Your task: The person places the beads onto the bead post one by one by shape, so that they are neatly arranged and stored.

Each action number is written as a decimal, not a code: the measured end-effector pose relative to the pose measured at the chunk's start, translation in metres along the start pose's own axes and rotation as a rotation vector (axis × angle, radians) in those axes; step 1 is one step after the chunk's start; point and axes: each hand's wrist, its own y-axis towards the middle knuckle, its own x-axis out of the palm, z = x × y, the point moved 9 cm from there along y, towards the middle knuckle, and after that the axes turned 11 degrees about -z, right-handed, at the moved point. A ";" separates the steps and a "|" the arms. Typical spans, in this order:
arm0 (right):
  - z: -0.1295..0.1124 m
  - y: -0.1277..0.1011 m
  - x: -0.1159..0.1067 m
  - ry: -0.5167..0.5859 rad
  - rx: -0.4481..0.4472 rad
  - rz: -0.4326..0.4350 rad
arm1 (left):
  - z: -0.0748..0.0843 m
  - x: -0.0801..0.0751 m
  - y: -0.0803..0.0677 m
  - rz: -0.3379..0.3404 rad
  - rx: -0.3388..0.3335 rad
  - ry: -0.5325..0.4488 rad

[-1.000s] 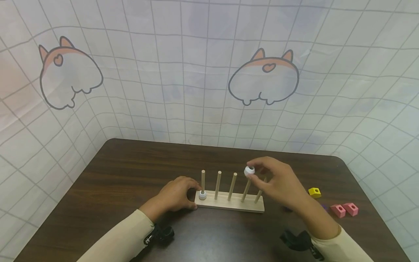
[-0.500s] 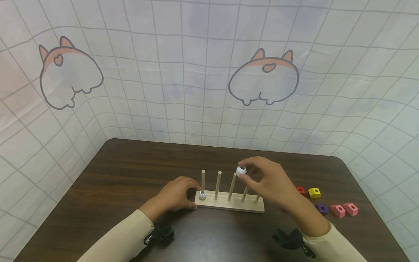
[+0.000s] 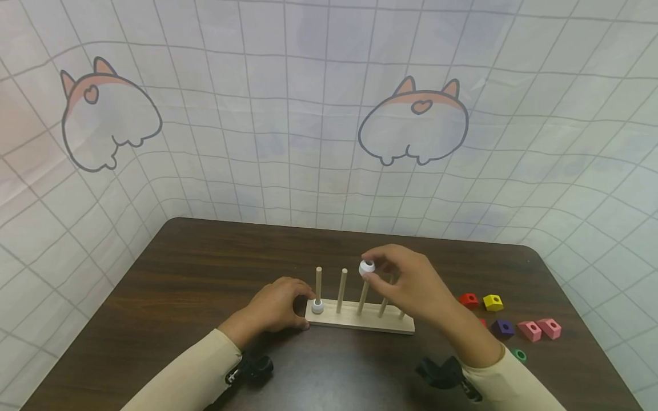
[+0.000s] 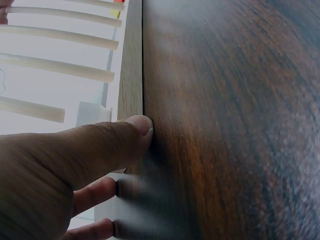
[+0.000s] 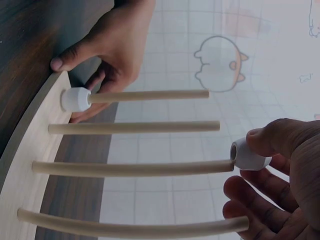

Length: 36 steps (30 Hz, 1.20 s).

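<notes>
At the third peg's tip, right hand point(image 3: 411, 285) pinches a white bead point(image 3: 366, 267) w/ thumb & fingers; left hand point(image 3: 277, 305) presses the peg rack point(image 3: 360, 323) end. Off-centre hole could jam, tipping the rack.

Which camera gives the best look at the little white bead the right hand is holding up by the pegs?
The right wrist view: the white bead fills it close up, pinched at the tip of a peg. The head view shows it small in the right hand. The left wrist view misses it.
</notes>
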 end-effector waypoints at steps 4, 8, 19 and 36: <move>-0.004 0.003 0.002 0.006 -0.001 0.002 | -0.001 0.001 0.001 -0.001 0.001 0.004; -0.008 0.008 0.005 -0.005 -0.002 0.005 | -0.001 0.001 0.001 0.001 0.003 0.006; -0.014 0.015 0.016 -0.004 -0.001 -0.020 | -0.001 0.000 0.001 0.002 -0.001 0.003; -0.024 0.031 0.030 0.041 -0.017 -0.008 | -0.003 0.001 0.001 0.001 -0.006 0.014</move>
